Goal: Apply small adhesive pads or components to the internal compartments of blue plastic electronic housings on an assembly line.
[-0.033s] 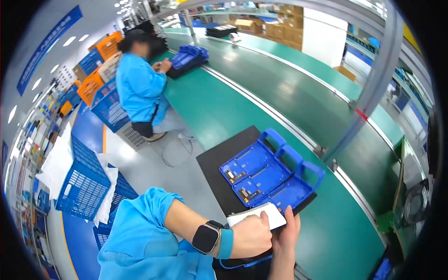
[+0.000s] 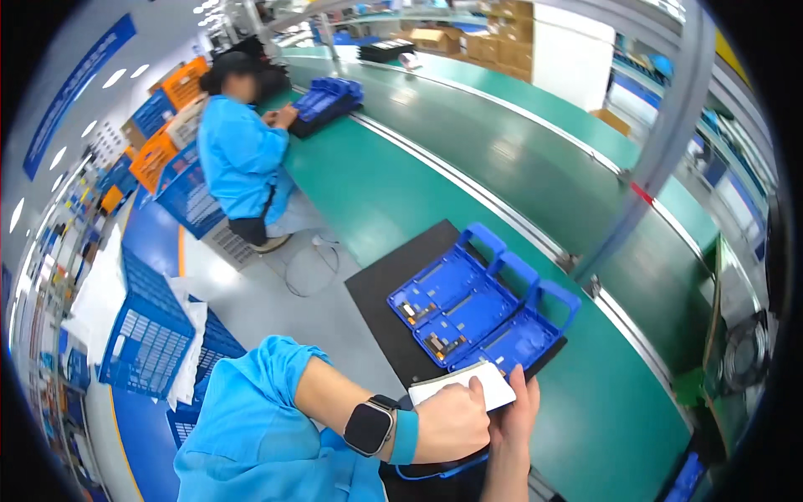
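Note:
Both hands are at a white, flat, rectangular pad [image 2: 449, 380] with a darker edge along its far left side. Over its near side is my left hand [image 2: 450, 422], fingers curled and thumb lying on the white face. My right hand [image 2: 514, 415] holds the pad's right end, fingers pointing up. What lies under my left fingers is hidden. Just beyond, three joined blue plastic housings [image 2: 477, 305] with loop handles rest on a black mat [image 2: 378, 289]. Small circuit parts [image 2: 439, 344] sit inside the two left housings.
The green bench [image 2: 602, 410] runs beside a conveyor belt [image 2: 502, 151]. A metal post [image 2: 644, 184] rises at the right. A co-worker [image 2: 242, 159] handles similar blue housings [image 2: 328, 99] farther along. Blue crates [image 2: 150, 335] stand on the floor at left.
The whole scene has shifted slightly left and up in the picture. My hands keep the same grip on the white pad.

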A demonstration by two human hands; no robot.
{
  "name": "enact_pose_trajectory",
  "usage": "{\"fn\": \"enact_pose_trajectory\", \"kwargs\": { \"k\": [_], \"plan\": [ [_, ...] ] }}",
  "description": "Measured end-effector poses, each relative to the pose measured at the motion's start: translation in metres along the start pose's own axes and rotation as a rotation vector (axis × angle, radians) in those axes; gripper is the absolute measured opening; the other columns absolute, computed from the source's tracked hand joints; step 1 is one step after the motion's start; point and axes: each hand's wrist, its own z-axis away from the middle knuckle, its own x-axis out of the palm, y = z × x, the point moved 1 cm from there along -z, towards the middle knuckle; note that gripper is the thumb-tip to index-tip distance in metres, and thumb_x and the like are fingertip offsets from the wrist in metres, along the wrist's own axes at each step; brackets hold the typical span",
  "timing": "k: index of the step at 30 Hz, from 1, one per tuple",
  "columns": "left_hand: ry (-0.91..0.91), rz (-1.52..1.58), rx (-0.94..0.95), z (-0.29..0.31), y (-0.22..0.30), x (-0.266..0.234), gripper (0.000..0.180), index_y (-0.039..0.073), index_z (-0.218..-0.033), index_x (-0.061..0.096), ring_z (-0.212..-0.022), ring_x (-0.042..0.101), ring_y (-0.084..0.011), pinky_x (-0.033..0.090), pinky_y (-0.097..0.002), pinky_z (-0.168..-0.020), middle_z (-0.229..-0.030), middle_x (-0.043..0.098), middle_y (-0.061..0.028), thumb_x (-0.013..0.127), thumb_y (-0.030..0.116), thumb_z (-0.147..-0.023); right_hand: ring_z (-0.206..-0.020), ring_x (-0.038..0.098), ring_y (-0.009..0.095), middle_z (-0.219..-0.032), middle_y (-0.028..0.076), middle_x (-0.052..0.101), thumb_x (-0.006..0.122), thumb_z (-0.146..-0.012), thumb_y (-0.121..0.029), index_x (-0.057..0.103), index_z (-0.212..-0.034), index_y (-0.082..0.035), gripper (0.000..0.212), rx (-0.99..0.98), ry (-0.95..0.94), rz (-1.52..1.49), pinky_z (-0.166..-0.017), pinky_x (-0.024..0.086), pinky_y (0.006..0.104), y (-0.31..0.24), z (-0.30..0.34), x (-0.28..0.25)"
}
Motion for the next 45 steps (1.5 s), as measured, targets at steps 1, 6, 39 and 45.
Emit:
{"fn": "enact_pose_trajectory", "kwargs": {
  "k": [1, 6, 39, 45],
  "plan": [
    [0.012, 0.026, 0.028, -0.004, 0.003, -0.004, 0.033, -0.008, -0.083, 0.074, -0.061, 0.07, -0.0258, 0.054, -0.0355, -0.051, -0.107, 0.067, -0.038, 0.069, 0.025, -0.078, -0.1, 0.068, 0.022, -0.118, 0.012, 0.066, 0.065, -0.1, -0.014, 0.05, -0.135, -0.001, 0.041, -0.016, 0.049, 0.0, -0.09, 0.055, 0.0364, -0.004, 0.003, -0.012],
    [0.189, 0.421, 0.229, -0.008, -0.013, -0.017, 0.032, 0.009, -0.092, 0.07, -0.067, 0.068, -0.0184, 0.054, -0.0321, -0.058, -0.115, 0.069, -0.0144, 0.076, 0.039, -0.084, -0.091, 0.066, 0.017, -0.109, 0.008, 0.07, 0.065, -0.095, -0.014, 0.058, -0.127, 0.002, 0.036, -0.228, 0.237, 0.261, -0.084, 0.055, 0.0315, -0.053, 0.039, -0.055],
    [0.475, 1.331, 0.264, -0.194, -0.051, 0.082, 0.046, -0.001, -0.134, 0.056, -0.101, 0.069, -0.0223, 0.055, -0.0345, -0.089, -0.11, 0.069, -0.0174, 0.063, -0.001, -0.088, -0.097, 0.059, 0.012, -0.114, 0.007, 0.067, 0.056, -0.106, -0.023, 0.064, -0.13, 0.003, 0.036, -0.684, 0.757, 1.344, -0.087, 0.047, 0.0249, -0.14, 0.084, -0.179],
    [0.753, 1.078, 0.533, -0.195, -0.053, 0.095, 0.046, -0.002, -0.13, 0.059, -0.102, 0.066, -0.0196, 0.053, -0.0332, -0.09, -0.112, 0.069, -0.0167, 0.065, 0.0, -0.085, -0.093, 0.058, 0.009, -0.104, 0.004, 0.069, 0.059, -0.106, -0.021, 0.069, -0.12, 0.004, 0.03, -0.716, 0.809, 1.268, -0.084, 0.046, 0.0227, -0.143, 0.088, -0.187]
  ]
}}
